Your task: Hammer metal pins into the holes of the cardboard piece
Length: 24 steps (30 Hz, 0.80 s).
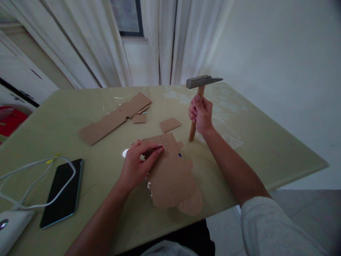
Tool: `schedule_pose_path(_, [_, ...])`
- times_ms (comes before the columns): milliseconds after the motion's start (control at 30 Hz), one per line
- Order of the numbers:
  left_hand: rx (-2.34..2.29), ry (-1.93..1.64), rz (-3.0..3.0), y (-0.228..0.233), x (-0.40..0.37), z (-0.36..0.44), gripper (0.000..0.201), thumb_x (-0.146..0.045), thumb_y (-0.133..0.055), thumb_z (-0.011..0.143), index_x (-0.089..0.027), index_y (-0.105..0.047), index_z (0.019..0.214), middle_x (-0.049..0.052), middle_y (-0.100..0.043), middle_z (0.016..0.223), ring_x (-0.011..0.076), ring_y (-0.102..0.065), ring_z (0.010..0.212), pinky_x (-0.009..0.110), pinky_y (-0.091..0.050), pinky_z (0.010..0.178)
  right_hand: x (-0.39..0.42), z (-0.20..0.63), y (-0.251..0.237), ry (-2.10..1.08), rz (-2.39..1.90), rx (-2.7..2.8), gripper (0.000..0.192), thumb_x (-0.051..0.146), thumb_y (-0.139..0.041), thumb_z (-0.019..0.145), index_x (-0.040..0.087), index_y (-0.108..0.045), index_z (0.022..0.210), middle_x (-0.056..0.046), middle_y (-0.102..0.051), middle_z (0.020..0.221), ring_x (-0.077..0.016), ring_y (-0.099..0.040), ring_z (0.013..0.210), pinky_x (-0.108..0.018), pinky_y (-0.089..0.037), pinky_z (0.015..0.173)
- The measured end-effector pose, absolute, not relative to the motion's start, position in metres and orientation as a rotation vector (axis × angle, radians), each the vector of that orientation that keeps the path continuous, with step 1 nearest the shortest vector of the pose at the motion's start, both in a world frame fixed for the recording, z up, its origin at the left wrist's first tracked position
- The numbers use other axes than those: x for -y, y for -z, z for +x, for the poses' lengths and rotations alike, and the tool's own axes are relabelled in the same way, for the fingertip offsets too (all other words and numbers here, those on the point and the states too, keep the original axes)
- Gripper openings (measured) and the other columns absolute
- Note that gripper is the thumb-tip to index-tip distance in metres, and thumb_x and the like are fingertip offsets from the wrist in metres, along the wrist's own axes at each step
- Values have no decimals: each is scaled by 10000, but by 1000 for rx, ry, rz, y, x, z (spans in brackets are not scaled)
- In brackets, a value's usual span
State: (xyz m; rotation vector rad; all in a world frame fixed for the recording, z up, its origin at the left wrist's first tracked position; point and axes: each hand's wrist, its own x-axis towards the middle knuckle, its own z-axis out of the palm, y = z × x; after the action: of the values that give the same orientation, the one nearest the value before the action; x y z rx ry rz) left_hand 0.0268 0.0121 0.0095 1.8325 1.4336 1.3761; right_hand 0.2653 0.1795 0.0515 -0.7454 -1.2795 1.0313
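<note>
My right hand [200, 113] is closed round the wooden handle of a hammer [204, 81], held upright with its steel head above the fist. A cut-out cardboard shape [173, 181] lies on the table in front of me, with rows of small holes punched near its far end. My left hand [141, 160] rests on that end, thumb and forefinger pinched on a small nail [161, 145] over the holes. Only the nail's shiny head shows; the fingers hide the rest. White bits of glue or foam stick along the cardboard's left edge.
A long cardboard strip [114, 121] with scraps lies at the back left, and a small cardboard piece [170, 124] beyond the shape. Clear plastic film [229, 137] lies right of the hammer. At left are a black tablet [62, 192], a white cable [34, 206] and a power strip [13, 227].
</note>
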Motion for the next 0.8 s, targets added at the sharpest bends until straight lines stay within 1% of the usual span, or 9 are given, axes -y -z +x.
schedule_pose_path(133, [-1450, -1385, 1831, -7, -12, 27, 107, -307, -826, 971, -304, -915, 1030, 1, -774, 801, 166, -604, 723, 324, -465, 709, -180, 266, -51, -1020, -760, 1286, 731, 916, -791, 806, 276, -442, 755, 126, -312, 567, -60, -244, 413, -232, -197, 363])
schedule_pose_path(367, [-1462, -1378, 1839, -11, -11, 27, 113, -327, -816, 972, -298, -916, 1016, 12, -763, 785, 182, -625, 732, 336, -468, 699, -179, 265, -53, -1017, -773, 1292, 745, 938, -787, 784, 279, -441, 748, 124, -307, 566, -62, -234, 416, -236, -198, 365])
schedule_pose_path(533, [-1456, -1390, 1827, -8, -10, 28, 111, -329, -814, 977, -313, -918, 1012, 11, -764, 787, 185, -624, 736, 338, -468, 708, -180, 265, -52, -1032, -729, 1273, 727, 889, -837, 783, 273, -453, 745, 128, -312, 565, -54, -226, 413, -227, -191, 359])
schedule_pose_path(800, [-1462, -1381, 1813, -8, -11, 28, 114, -333, -818, 974, -308, -919, 1021, 15, -778, 797, 190, -628, 745, 343, -473, 708, -178, 264, -53, -1050, -713, 1259, 728, 876, -854, 781, 265, -460, 732, 129, -306, 554, -47, -224, 406, -218, -191, 353])
